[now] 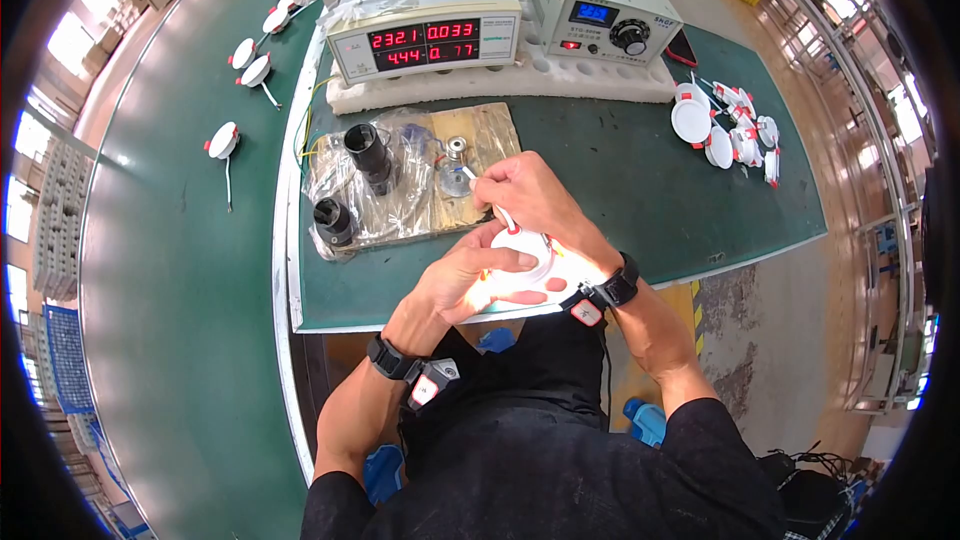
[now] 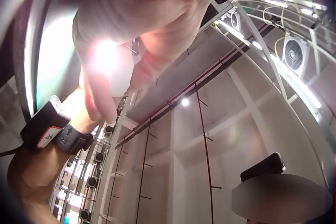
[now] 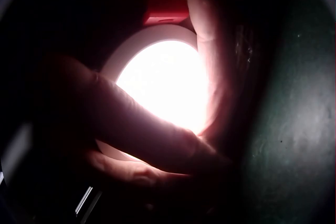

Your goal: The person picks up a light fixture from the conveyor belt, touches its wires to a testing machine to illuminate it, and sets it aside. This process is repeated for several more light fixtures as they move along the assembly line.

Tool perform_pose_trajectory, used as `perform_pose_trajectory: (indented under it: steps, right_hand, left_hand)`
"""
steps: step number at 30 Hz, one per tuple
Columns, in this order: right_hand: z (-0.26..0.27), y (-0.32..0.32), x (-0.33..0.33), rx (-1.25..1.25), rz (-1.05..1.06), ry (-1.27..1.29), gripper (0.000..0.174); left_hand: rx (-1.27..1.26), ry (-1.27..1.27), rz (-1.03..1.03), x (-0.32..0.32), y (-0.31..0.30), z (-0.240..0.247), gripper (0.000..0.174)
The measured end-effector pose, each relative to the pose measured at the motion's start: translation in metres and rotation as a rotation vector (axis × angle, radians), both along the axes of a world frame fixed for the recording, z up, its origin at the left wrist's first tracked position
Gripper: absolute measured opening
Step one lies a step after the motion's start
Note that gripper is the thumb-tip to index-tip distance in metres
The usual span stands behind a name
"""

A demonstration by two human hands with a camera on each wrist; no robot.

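A lit round white downlight (image 1: 538, 252) with red clips rests in my left hand (image 1: 455, 275), thumb across its back and fingers around the rim. In the right wrist view its glowing face (image 3: 168, 82) shines between the fingers (image 3: 152, 121), beside a red clip (image 3: 167, 11). My right hand (image 1: 540, 202) pinches the downlight's white cable (image 1: 504, 217) above it. The cable's tip (image 1: 468, 172) points at a round metal contact piece (image 1: 456, 148) on the wooden board (image 1: 485, 125). The left wrist view shows the glare (image 2: 106, 58) at the left fingers.
Two black cylindrical sockets (image 1: 368, 152) stand on the plastic-wrapped part of the board. Behind it are a power meter (image 1: 425, 40) with red digits and a voltage regulator (image 1: 605, 25) on white foam (image 1: 480, 88). Several downlights (image 1: 690, 120) lie at right, others (image 1: 224, 140) on the left table.
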State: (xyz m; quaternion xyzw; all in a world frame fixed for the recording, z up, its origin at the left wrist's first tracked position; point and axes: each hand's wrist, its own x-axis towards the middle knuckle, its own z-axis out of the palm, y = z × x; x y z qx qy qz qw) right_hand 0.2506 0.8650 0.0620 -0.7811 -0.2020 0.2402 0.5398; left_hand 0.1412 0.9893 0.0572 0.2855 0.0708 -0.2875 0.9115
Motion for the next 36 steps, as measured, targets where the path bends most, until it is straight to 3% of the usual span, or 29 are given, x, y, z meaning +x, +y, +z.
perform_pose_trajectory:
  steps: [18, 21, 24, 25, 28, 29, 31, 32, 33, 35, 36]
  right_hand:
    - [0.001, 0.000, 0.001, -0.014, 0.009, -0.015, 0.028]
    - [-0.003, -0.002, 0.001, 0.016, 0.030, -0.033, 0.030]
    - [-0.006, -0.008, 0.001, 0.123, 0.142, 0.024, 0.036]
    - [-0.002, -0.008, -0.005, 0.182, 0.132, 0.166, 0.036]
    - [0.013, -0.027, -0.008, 0.108, 0.093, 0.088, 0.038]
    - [0.018, -0.036, -0.007, 0.087, 0.058, 0.070, 0.040]
    - [0.028, -0.054, -0.007, 0.113, 0.056, 0.063, 0.039]
    - [0.033, -0.063, -0.007, 0.120, 0.058, 0.060, 0.038]
    - [0.037, -0.068, -0.007, 0.127, 0.057, 0.052, 0.038]
    - [0.039, -0.074, -0.006, 0.141, 0.032, 0.051, 0.036]
    - [0.040, -0.074, -0.003, 0.142, 0.031, 0.046, 0.036]
  left_hand:
    - [0.033, -0.015, 0.004, -0.002, 0.002, -0.003, 0.047]
    - [-0.072, 0.036, 0.004, -0.003, 0.001, -0.004, 0.041]
    - [0.206, -0.098, 0.062, -0.022, 0.007, 0.002, 0.033]
    - [0.360, -0.133, 0.144, -0.039, 0.013, -0.002, 0.033]
    - [1.090, -0.176, 0.338, -0.126, 0.071, 0.059, 0.034]
    - [1.282, -0.201, 0.512, -0.160, 0.091, 0.062, 0.030]
    - [1.448, 0.065, 0.624, -0.233, 0.130, 0.074, 0.026]
    - [1.923, 0.062, 0.367, -0.268, 0.153, 0.077, 0.034]
    - [2.229, 0.134, 0.217, -0.313, 0.170, 0.058, 0.039]
    - [2.266, 0.713, -0.275, -0.339, 0.170, 0.090, 0.035]
    - [2.348, 0.695, -0.247, -0.336, 0.174, 0.094, 0.034]
